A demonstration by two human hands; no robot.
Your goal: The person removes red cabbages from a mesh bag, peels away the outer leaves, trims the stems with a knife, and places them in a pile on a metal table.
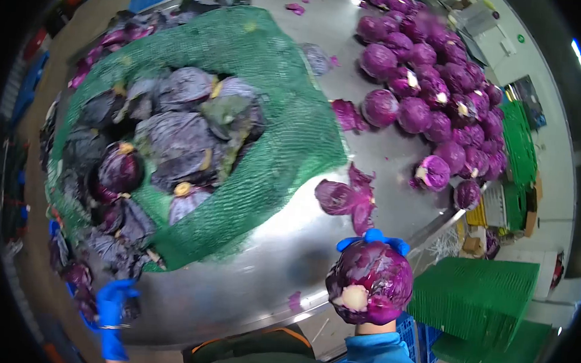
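A peeled purple cabbage (372,284) with a pale cut stem rests in my right hand (374,236). The blue-gloved fingertips of that hand curl over its far side, and the palm is hidden. At the lower left, my left hand (110,303), also in a blue glove, is closed beside dark outer leaves (120,238); what it grips is unclear. A thin metallic item crosses near its wrist. Unpeeled dull cabbages (178,136) lie in an opened green mesh sack (287,115) on the steel table (266,279).
Peeled purple cabbages (414,114) are heaped at the right of the table. Loose purple leaves (335,197) lie between sack and heap, with more trimmings (117,38) at the back left. Green crates (475,296) stand beyond the right table edge.
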